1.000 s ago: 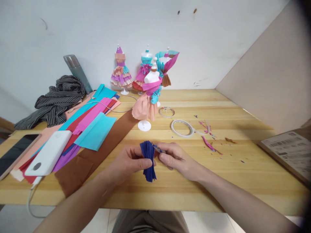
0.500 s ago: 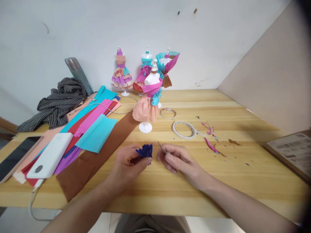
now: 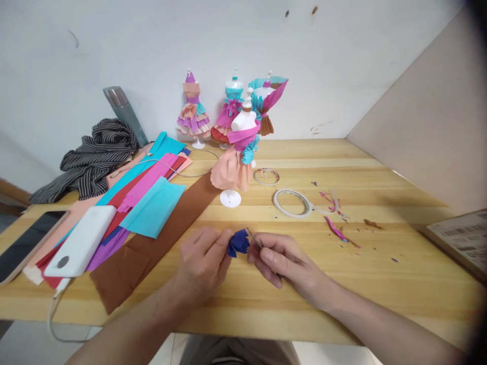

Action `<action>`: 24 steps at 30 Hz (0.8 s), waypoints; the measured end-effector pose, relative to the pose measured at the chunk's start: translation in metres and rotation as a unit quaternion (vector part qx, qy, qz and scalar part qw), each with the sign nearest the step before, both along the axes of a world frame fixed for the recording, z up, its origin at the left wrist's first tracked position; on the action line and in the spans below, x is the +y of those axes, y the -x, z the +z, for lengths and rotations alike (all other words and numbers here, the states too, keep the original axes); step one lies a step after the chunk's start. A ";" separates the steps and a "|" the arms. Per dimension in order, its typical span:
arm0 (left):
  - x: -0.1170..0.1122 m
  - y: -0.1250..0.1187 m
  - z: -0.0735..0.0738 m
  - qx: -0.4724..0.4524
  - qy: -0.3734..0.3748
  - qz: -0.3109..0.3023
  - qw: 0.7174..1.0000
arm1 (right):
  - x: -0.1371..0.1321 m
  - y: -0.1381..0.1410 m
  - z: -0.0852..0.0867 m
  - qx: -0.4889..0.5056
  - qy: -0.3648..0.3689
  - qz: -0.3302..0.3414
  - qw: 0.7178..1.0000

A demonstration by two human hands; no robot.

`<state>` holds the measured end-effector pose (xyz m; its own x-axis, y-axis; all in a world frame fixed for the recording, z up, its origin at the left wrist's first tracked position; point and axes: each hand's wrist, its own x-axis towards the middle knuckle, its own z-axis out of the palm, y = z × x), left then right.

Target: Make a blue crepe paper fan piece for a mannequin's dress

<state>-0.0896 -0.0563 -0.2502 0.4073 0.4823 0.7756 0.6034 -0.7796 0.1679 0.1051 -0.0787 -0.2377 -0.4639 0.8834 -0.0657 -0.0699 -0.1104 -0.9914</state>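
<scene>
Pinched in the fingers of my left hand (image 3: 207, 256) is a small ruffled piece of dark blue crepe paper (image 3: 239, 243), its fluted edge turned to the right. Close beside it, my right hand (image 3: 279, 258) is closed on a thin, pointed metal tool (image 3: 251, 235); my fingers hide most of it, so its kind cannot be told. The tool's tip rises beside the paper's edge; whether they touch is unclear. Beyond both hands stands a small white dress form (image 3: 243, 120) wearing a magenta and peach paper dress (image 3: 232, 168) with a turquoise flower.
More dressed forms (image 3: 194, 114) stand by the wall. At left lie colored crepe paper sheets (image 3: 154, 208), a power bank (image 3: 81, 241), a phone (image 3: 32, 243), striped cloth (image 3: 99, 157) and a bottle (image 3: 125, 114). Tape (image 3: 279, 203) and paper scraps (image 3: 337, 229) lie right; a cardboard box (image 3: 462, 243) sits far right.
My left hand has turned over, back now upward, and the blue paper has swung to point right, nearer the tool. The whole view has shifted slightly.
</scene>
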 end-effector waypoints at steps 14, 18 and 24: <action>0.001 0.001 0.000 0.085 -0.113 0.045 0.989 | 0.001 0.003 -0.005 0.006 0.017 -0.004 1.000; 0.001 0.003 -0.002 0.086 -0.121 0.041 0.988 | 0.001 0.003 -0.004 0.003 0.024 -0.001 1.000; 0.001 0.003 -0.003 0.093 -0.134 0.042 0.986 | 0.000 0.002 -0.003 -0.012 0.025 0.005 1.000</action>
